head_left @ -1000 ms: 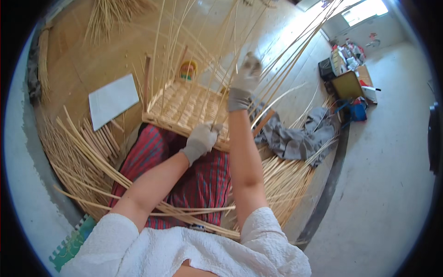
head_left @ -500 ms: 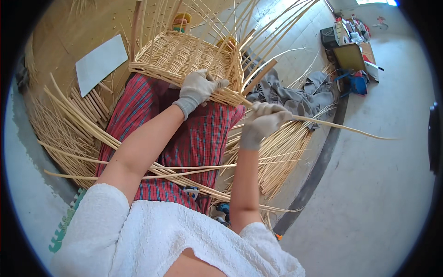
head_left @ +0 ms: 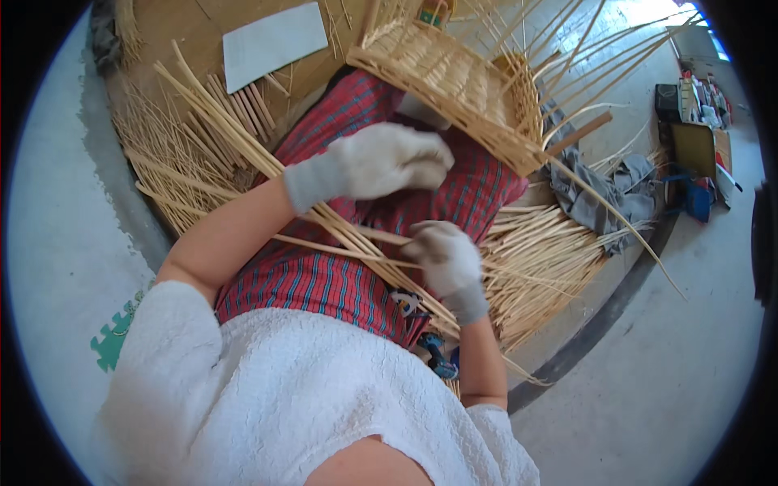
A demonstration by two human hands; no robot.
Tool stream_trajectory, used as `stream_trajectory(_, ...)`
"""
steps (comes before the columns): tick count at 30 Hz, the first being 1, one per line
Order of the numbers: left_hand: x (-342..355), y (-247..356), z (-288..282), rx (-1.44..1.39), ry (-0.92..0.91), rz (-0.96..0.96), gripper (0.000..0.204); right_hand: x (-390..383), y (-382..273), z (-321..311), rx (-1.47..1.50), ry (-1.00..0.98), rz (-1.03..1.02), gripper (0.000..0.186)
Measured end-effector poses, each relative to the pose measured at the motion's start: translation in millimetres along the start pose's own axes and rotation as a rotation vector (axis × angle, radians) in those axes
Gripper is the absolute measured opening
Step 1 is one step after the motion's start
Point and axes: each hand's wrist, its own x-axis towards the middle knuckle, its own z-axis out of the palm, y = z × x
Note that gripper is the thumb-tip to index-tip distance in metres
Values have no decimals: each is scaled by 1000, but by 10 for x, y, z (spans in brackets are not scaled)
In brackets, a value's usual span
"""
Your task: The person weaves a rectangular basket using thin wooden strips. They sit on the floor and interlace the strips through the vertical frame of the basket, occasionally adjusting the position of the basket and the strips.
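My left hand (head_left: 387,161), in a pale work glove, hovers over my lap below the woven basket. Its fingers are loosely bent and somewhat blurred, with nothing visible in them. My right hand (head_left: 448,261), gloved too, is closed around a pale wicker rod (head_left: 378,235) that lies across my lap with several others. The unfinished wicker basket (head_left: 454,69) rests tilted on my knees, with upright stakes rising from its far edges. From its near right corner a loose rod (head_left: 622,217) hangs out to the right, touched by neither hand.
A loose pile of rods (head_left: 543,267) lies on the floor to the right, beside a grey cloth (head_left: 600,194). At the left are a white board (head_left: 274,46), short sticks (head_left: 255,113) and thin rods (head_left: 162,138). A power tool (head_left: 438,356) lies near my right elbow. Boxes (head_left: 697,146) stand far right.
My left hand has let go of the basket's edge and drawn back over my lap. My right hand has left the corner rod and moved down to the rods on my lap. The view has shifted.
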Motion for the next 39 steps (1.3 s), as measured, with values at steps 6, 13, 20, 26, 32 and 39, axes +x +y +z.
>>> stream_trajectory(6, -513, -310, -1038, 823, 475, 37, 15, -90, 608, -910, 22, 1104, 225, 27)
stream_trajectory(13, 132, -207, -332, 312, 132, 192, 18, 562, -154, -694, 1057, 623, -228, 18)
stream_trajectory(20, 698, -528, -590, 784, 151, -287, 65, 518, 561, -1111, 1009, 1267, 135, 19)
stream_trajectory(26, 595, -828, -615, 565, 217, -247, 80, 425, 799, -530, 1013, 1220, 268, 19)
stream_trajectory(32, 666, -836, -465, 382, 524, -56, 60, 461, 900, -627, 1001, 1086, 171, 17)
stream_trajectory(39, 1187, -363, 9, -72, 244, -609, 45, 363, 786, -354, 1005, 1111, 131, 17)
